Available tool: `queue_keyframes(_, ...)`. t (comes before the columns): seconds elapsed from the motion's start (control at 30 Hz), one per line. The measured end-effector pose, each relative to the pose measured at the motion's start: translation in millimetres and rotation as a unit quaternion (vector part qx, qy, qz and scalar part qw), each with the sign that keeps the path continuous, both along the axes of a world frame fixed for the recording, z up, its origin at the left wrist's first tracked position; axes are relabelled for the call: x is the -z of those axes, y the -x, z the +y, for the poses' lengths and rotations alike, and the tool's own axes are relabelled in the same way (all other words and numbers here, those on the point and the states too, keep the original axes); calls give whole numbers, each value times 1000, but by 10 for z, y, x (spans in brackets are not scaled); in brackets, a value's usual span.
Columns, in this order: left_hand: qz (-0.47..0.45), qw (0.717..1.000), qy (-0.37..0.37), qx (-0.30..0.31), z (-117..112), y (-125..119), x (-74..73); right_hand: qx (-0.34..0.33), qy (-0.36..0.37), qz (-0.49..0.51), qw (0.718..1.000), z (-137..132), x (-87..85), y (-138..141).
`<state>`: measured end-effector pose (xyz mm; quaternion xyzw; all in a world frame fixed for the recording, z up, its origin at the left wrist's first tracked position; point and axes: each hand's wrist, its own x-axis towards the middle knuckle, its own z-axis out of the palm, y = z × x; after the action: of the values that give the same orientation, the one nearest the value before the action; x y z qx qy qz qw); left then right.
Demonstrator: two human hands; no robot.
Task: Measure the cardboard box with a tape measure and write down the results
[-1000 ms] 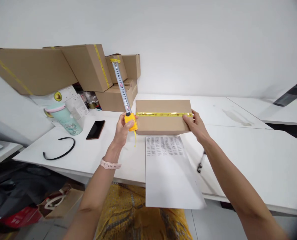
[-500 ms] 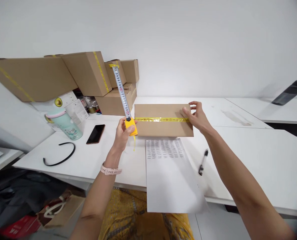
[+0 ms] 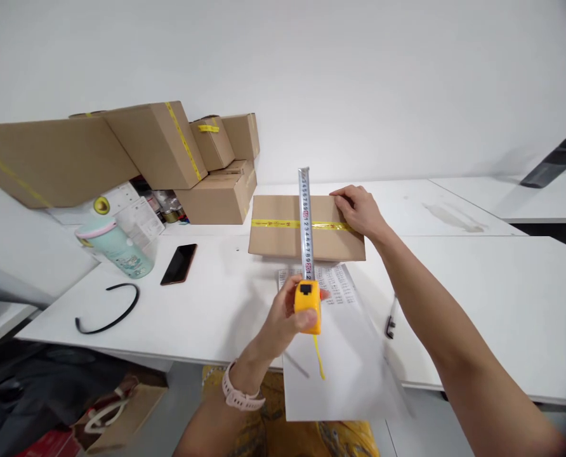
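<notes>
A flat cardboard box (image 3: 283,238) sealed with yellow tape lies on the white table (image 3: 478,298). My left hand (image 3: 287,317) grips a yellow tape measure (image 3: 308,306); its blade (image 3: 304,222) is pulled out and runs away from me across the box's top, past the far edge. My right hand (image 3: 359,209) rests on the box's far right part, fingers curled down on the lid. A printed paper sheet (image 3: 335,349) lies in front of the box, partly under the left hand.
A stack of cardboard boxes (image 3: 159,152) stands at the back left. A mint-green cup (image 3: 114,244), a black phone (image 3: 179,264) and a black headband (image 3: 106,308) lie on the left. A pen (image 3: 391,320) lies beside my right forearm. Bags sit on the floor at lower left.
My left hand has carried the tape measure from the box's left end to in front of it, and the blade now crosses the box. My right hand shifted to the far right corner.
</notes>
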<state>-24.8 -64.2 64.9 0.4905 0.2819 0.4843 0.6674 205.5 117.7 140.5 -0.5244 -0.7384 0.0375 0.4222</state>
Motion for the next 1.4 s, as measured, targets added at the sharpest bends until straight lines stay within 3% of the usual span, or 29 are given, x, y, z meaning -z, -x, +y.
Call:
queue_keyframes(0.13,-20,998,55,31,-5,-46,173,31,-18,-76,996,-2,-15,66)
queue_keyframes(0.37,-3,996,77,41,9,101,220,45,-40,-144,988,-51,-18,113)
queue_keyframes(0.67,7,996,76,49,48,75,377,24,-76,-286,955,-19,-15,97)
queue_keyframes(1.13,35,997,55,46,71,69,389,33,-81,-261,962,39,57,78)
queue_keyframes(1.3,24,999,8,34,-138,122,562,71,-98,-232,965,18,110,96)
queue_keyframes(1.4,23,998,8,60,-364,178,706,85,-88,-224,967,2,138,117)
